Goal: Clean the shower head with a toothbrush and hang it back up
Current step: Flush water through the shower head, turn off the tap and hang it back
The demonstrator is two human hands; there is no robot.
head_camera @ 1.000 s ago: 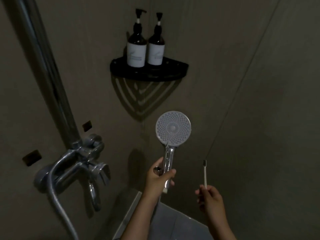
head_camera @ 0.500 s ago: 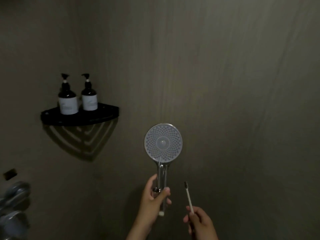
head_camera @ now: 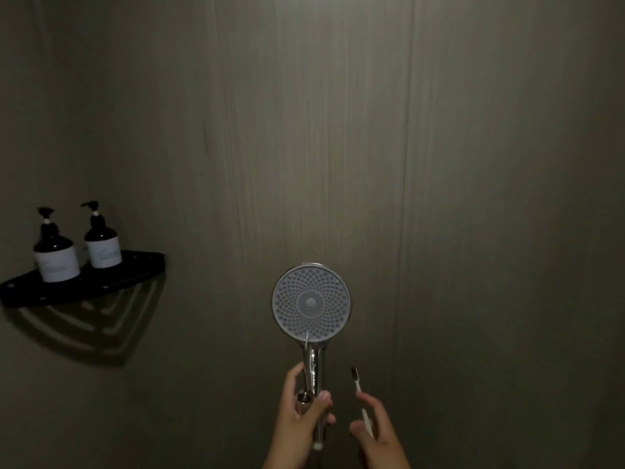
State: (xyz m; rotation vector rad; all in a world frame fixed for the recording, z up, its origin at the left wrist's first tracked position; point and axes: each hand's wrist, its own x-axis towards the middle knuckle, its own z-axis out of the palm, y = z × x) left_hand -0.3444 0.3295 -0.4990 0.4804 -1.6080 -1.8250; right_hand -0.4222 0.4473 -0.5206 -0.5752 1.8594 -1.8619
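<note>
My left hand (head_camera: 302, 406) grips the chrome handle of the shower head (head_camera: 311, 303), held upright with its round grey nozzle face turned toward me. Just to its right, my right hand (head_camera: 378, 431) holds a white toothbrush (head_camera: 361, 399) by the lower handle, its dark bristle end pointing up. The brush tip sits beside the shower handle, below the face, apart from it. The hose and wall holder are out of view.
A black corner shelf (head_camera: 132, 270) on the left wall carries two dark pump bottles (head_camera: 55, 257) with white labels. A dim, streaked grey wall (head_camera: 338, 147) fills the space ahead.
The view has swung right: the tap and riser pipe left the frame and the shelf slid left. The shower head and toothbrush stay held; my right hand's fingers have loosened around the brush.
</note>
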